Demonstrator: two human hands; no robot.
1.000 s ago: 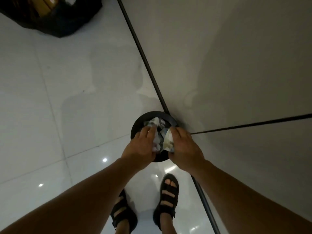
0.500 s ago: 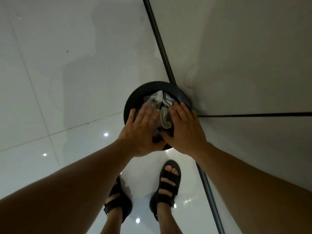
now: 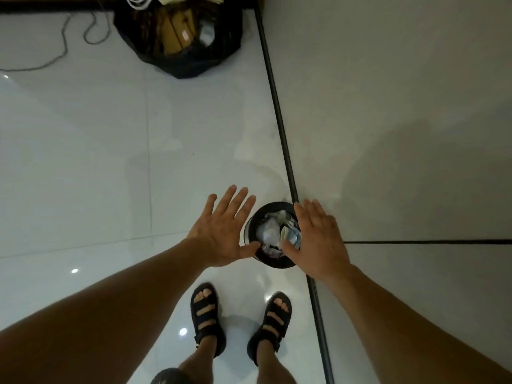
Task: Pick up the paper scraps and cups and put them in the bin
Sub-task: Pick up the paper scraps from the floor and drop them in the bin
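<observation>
Nearest, two feet in black sandals point(image 3: 206, 314) stand on the glossy white floor point(image 3: 110, 162). Just beyond them, the left hand point(image 3: 221, 234) and right hand point(image 3: 318, 239) hover flat with fingers spread, holding nothing, one on either side of the round black bin point(image 3: 273, 263) by the wall point(image 3: 388, 106). Crumpled paper scraps point(image 3: 270, 231) fill the bin. Far off lies a black bag point(image 3: 180, 42) stuffed with cardboard, a cable point(image 3: 63, 37) to its left.

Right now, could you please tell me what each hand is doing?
Left hand: open, fingers spread, holding nothing, beside the bin.
Right hand: open, fingers straight, holding nothing, over the bin's edge.
</observation>
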